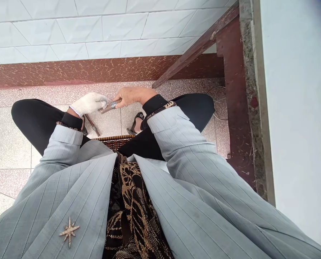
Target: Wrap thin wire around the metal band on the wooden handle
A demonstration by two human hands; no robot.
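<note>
Between my hands is a short brown stick point(106, 108), wood by its look, with grey wire wound in a band round its middle. My right hand point(132, 95), bare, is closed round its far right part. My left hand point(89, 103), in a white knit glove, is closed, with its fingertips pinched at the stick's lower left end. Whether a loose wire end lies in those fingers is too small to tell. A second brown stick point(92, 125) lies on the floor below my left hand, near my foot.
My black-clad knees spread to either side, with a dark shoe point(136, 122) between them. Beneath me shows the edge of a woven seat point(117, 144). A tiled wall point(122, 28) stands ahead. At the right are a slanting wooden leg point(193, 46) and a thin cord point(217, 115).
</note>
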